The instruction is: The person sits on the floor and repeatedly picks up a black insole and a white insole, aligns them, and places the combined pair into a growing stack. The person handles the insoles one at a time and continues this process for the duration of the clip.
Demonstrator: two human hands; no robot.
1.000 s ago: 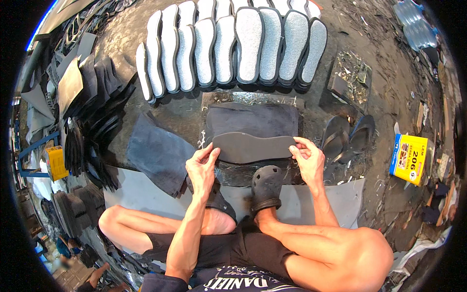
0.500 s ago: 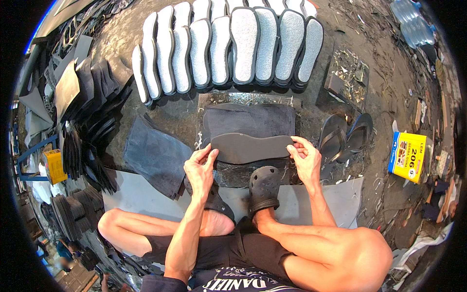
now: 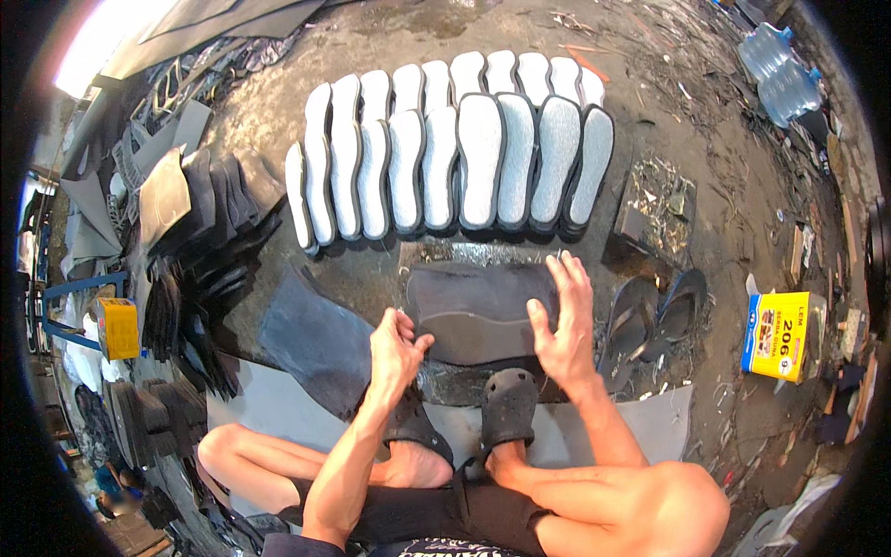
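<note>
**Sole blank on the cutting slab: slip and contamination risks**

Near the middle of the ground, just beyond our clogs, we find the dark rubber sole blank lying across a dark rubber sheet on the work slab. Our left hand is curled at the blank's left end, fingers loosely bent and pinching its edge. Our right hand lies flat and spread, palm down, on the right part of the sheet and blank; it grips nothing.

Risks, in our judgement:
- The blank could slide off alignment with the sheet, because only a flat palm and a light pinch restrain it.
- Grit from the dirty floor could get between the layers.
- The row of white-faced soles at the far side overlaps loosely; a careless reach could knock it over.
- The sandals and scrap pile at the right crowd the right hand's working room.

Compared with a second ago, our right hand has moved from the blank's right tip to farther up, onto the sheet, opening flat. Our left hand stays at the left end.
</note>
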